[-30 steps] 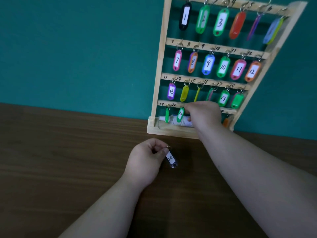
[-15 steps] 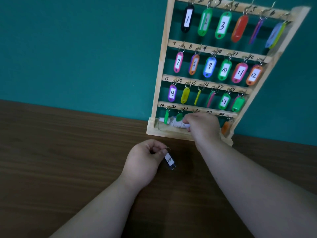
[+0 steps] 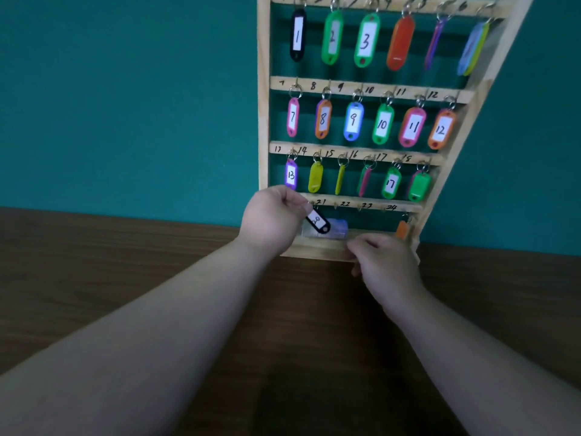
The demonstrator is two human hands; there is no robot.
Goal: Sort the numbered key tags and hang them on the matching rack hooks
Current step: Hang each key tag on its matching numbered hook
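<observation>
Teal wall [image 3: 125, 89] fills the background, and a dark wooden table [image 3: 94, 278] runs along below it. On the far edge of the table a wooden rack [image 3: 263, 89] stands upright against the wall, with four rails of hooks and handwritten numbers along each rail. The upper three rails carry coloured tags; some labels face out and read clearly, such as the black one marked 1 [image 3: 297, 34], the purple tag [image 3: 291, 174] marked 13 and the green tag [image 3: 390, 183] marked 17, while others are turned edge-on or show a blank back.

The left hand [image 3: 273, 215] is raised to the left end of the bottom rail [image 3: 352, 201], just beside the written 21. Its thumb and fingers pinch the top of a black tag [image 3: 317, 222], which hangs tilted below the fingertips, white label facing out (the number on it is too crooked to read for sure). Behind that tag a clear plastic box [image 3: 336, 229] lies on the rack's base ledge.

The right hand [image 3: 383, 265] sits low in front of the base ledge, fingers curled, but it is blurred and I cannot tell whether it holds anything. An orange tag [image 3: 401, 229] hangs at the right end of the bottom rail, under the 24.
</observation>
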